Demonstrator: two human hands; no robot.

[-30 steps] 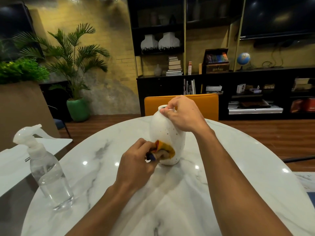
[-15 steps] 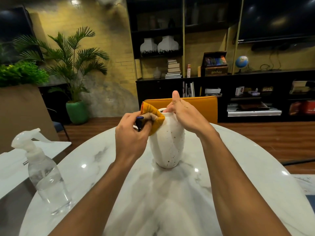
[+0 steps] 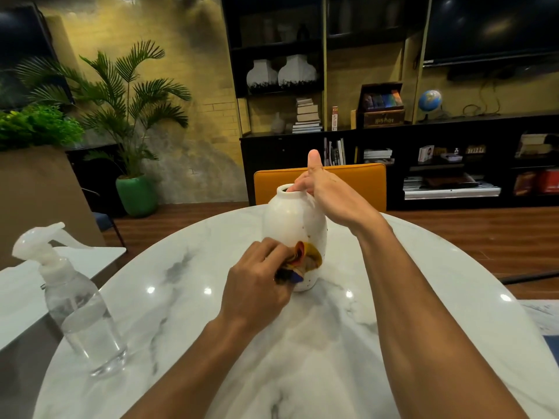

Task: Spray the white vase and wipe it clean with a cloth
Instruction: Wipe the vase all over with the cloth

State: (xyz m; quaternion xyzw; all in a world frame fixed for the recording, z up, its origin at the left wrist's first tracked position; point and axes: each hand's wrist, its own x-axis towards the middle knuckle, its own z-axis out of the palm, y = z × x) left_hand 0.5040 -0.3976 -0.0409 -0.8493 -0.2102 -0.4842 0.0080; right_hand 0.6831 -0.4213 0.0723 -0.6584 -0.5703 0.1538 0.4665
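Spray bottle [image 3: 81,313] stands well L of both hands. L hand [image 3: 257,285], fingers curled, presses a bunched cloth [image 3: 307,257] vs. the lower wall of the white vase [image 3: 292,220], upright btwn the hands. R hand [image 3: 328,196] hooks fingers at its mouth, thumb up. Glazed ceramic: prob. stiff, slick, breakable, best steadied at the rim.

A single wide-angle view, worn on the person's head, looks forward and down along both forearms, close above the left hand [image 3: 257,285] gripping the cloth [image 3: 307,257] against the vase [image 3: 290,219], with shelves [image 3: 453,137] far beyond that grip.
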